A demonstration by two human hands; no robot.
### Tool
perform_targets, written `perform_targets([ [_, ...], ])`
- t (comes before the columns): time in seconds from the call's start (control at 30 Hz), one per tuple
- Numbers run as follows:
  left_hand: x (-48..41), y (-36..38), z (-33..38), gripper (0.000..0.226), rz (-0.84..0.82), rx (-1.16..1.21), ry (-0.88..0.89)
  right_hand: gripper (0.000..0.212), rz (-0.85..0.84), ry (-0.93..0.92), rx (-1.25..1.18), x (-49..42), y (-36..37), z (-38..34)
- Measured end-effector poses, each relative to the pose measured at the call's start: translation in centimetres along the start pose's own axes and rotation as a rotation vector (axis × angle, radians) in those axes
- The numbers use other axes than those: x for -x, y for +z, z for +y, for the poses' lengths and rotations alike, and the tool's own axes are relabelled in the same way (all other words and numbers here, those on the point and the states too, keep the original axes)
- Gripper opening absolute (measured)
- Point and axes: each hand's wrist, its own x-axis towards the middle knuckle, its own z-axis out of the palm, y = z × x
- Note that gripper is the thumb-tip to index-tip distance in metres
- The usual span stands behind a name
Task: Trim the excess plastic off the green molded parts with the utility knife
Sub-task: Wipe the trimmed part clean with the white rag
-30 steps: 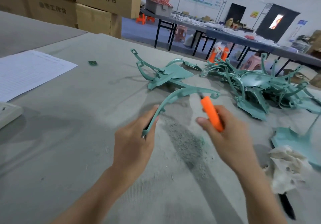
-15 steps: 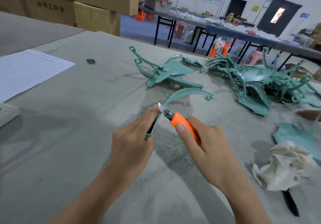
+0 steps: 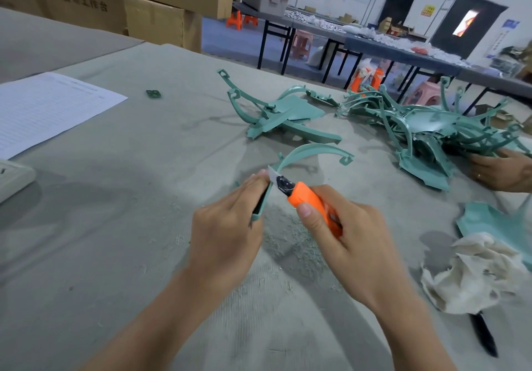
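against green part (image 3: 311, 152), knife (image 3: 305, 201) blade

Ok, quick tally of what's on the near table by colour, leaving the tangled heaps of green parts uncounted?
Green: 2, the curved part being trimmed and a small clip.
Orange: 1, the utility knife.
White: 2, a printed sheet and a crumpled rag.
Black: 1, a handle under the rag.
Total: 6

knife blade (image 3: 273, 172) against held green part (image 3: 311, 152)
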Motion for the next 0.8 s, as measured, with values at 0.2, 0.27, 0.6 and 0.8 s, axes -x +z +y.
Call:
perform_targets([
  [0.2,0.0,0.3,-0.3,0.04,0.011,-0.059,0.026,0.041,0.0,0.046,0.002,-0.2,0.0,0.5],
  [0.27,0.2,0.5,-0.7,0.044,0.018,-0.058,0.08,0.039,-0.001,0.068,-0.021,-0.4,0.0,0.9],
  [0.6,0.0,0.9,-1.2,0.044,0.066,-0.056,0.185,0.037,-0.063,0.065,-0.133,-0.6,0.1,1.3],
  [0.8,-0.1,0.9,-1.0,0.042,0.094,-0.06,0.201,0.041,-0.021,0.104,-0.078,-0.7,0.5,1.2],
])
